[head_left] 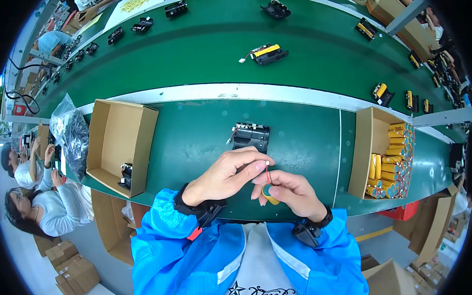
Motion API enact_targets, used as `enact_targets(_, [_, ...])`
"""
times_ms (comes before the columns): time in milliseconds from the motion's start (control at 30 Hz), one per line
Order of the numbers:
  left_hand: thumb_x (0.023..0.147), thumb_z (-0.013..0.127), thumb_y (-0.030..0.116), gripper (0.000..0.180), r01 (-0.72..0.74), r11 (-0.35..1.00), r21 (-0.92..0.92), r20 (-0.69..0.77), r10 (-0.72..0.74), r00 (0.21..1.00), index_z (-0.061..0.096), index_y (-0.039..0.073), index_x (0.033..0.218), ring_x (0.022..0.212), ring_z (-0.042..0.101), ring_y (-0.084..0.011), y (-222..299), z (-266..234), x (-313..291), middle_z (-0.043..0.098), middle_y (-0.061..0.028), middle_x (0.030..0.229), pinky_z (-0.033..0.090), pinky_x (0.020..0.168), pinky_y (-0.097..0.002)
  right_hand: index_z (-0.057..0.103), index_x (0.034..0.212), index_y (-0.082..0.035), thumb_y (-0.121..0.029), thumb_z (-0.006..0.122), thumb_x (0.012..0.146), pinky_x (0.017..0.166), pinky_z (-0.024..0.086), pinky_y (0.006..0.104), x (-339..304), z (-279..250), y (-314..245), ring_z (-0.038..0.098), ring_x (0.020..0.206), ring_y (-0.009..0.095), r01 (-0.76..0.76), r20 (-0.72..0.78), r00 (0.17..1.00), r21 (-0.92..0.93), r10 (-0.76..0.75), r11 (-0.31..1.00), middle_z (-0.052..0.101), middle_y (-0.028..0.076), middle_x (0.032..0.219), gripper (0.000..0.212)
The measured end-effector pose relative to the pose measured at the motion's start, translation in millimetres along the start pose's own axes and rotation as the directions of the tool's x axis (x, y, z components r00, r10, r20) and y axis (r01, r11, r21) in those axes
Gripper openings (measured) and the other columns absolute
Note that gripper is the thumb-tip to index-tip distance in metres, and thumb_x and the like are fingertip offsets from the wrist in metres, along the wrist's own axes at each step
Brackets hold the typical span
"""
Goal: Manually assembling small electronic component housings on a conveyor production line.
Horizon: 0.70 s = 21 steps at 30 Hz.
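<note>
My right hand point(295, 195) is closed on a yellow-wrapped battery pack point(270, 194), mostly covered by the fingers. Red and dark wires point(268, 174) rise from it to a small white connector point(267, 163). My left hand point(230, 174) pinches at that connector between thumb and forefinger. Just beyond the hands a black plastic housing point(251, 136) lies on the green bench point(303, 144), a thin red and white lead at its left side. My left fingers partly cover the housing's near edge.
At the right stands a cardboard box point(365, 157) of yellow battery packs point(397, 158). On the left, an open box point(114, 143) holds a black housing point(126, 175), beside a plastic bag point(70, 136). Past the white rail point(238, 90), a green belt point(208, 53) carries several housings. Other people sit at left.
</note>
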<state>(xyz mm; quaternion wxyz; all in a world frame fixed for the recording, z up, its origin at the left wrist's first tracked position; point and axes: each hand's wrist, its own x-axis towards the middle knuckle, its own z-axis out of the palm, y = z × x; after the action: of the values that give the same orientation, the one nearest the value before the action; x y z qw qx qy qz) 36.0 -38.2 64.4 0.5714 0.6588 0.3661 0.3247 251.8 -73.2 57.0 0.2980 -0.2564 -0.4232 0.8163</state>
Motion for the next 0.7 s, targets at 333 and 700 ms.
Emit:
enact_targets(333, [0.091,0.064,0.001,0.018,-0.058,0.997,0.051,0.023,0.057,0.998,0.070,0.002,0.108,0.082,0.061,-0.0177,-9,-8,5,0.063,-0.0071,0.089,0.048,0.072,-0.0311,0.055,0.128,0.001,-0.007,0.046,0.101,0.074,0.046,0.0236,12,-14,23,0.061,0.088,0.012,0.013,0.008,1.000,-0.019,-0.013,1.000,0.067,0.010,0.108,0.029])
enact_targets(700, [0.080,0.077,0.015,0.049,-0.134,0.620,0.773,-0.012,0.225,0.974,0.059,0.002,0.124,0.099,0.056,-0.0296,-46,-23,43,0.057,-0.0138,0.113,0.047,0.081,-0.0379,0.058,0.109,-0.001,-0.018,0.048,0.105,0.058,0.048,0.0258,28,-21,34,0.061,0.061,0.015,0.131,-0.413,0.903,-0.001,-0.120,0.991,0.066,0.010,0.075,0.020])
